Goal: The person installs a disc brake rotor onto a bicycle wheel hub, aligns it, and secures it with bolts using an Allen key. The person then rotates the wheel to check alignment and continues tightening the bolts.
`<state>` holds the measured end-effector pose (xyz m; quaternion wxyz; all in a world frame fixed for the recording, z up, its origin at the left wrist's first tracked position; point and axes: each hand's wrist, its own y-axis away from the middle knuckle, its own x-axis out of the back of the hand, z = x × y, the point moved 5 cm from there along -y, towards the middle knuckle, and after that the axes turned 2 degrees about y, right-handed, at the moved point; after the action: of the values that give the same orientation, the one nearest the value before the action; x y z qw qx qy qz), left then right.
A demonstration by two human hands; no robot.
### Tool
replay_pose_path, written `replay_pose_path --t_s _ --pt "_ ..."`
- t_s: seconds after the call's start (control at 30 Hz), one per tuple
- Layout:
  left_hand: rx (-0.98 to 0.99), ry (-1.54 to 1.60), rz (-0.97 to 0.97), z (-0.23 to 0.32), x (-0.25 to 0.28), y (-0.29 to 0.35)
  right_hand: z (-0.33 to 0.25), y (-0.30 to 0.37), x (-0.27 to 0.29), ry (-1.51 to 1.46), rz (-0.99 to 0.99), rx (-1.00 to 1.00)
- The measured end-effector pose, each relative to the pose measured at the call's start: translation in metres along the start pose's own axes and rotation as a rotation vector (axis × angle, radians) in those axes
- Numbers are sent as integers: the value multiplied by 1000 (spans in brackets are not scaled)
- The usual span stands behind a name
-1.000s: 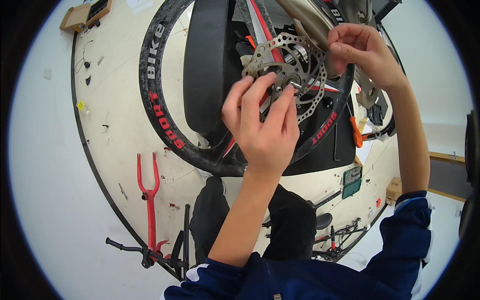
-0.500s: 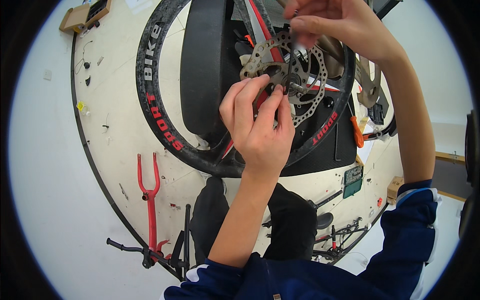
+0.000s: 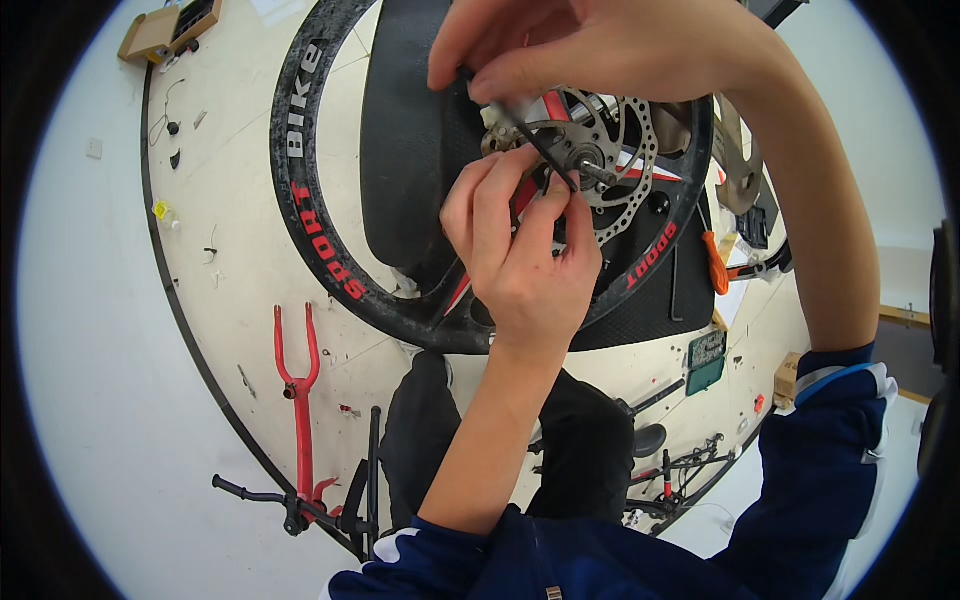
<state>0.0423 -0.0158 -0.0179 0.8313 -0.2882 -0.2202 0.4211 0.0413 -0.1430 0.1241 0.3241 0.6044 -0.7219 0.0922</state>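
Rotor (image 3: 574,135) sits at hub (image 3: 587,156) of black wheel (image 3: 318,240), around protruding axle (image 3: 598,173). Right hand (image 3: 620,50) above, thumb and fingers clamped on upper end of slim black rod (image 3: 541,150) slanting toward hub. Left hand (image 3: 530,270) low, fingertips gathered at rod's lower end; cannot tell whether they pinch it.

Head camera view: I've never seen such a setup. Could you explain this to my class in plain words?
There is no machine arm, just a person working bare-handed. A fisheye camera worn on the head looks down, so straight edges bend. A black wheel with a perforated metal brake disc is above a black textured surface, where an L-shaped key lies. The right hand holds a thin dark tool near its upper end; the left hand is at its lower end.
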Motion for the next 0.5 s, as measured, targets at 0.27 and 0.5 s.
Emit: replay_pose_path --t_s 0.27,0.5 --pt "-20 -38 20 -6 5 -1 -4 -13 -12 322 34 89" --pt "42 -16 -9 0 0 -2 45 -7 15 79 96 -72"
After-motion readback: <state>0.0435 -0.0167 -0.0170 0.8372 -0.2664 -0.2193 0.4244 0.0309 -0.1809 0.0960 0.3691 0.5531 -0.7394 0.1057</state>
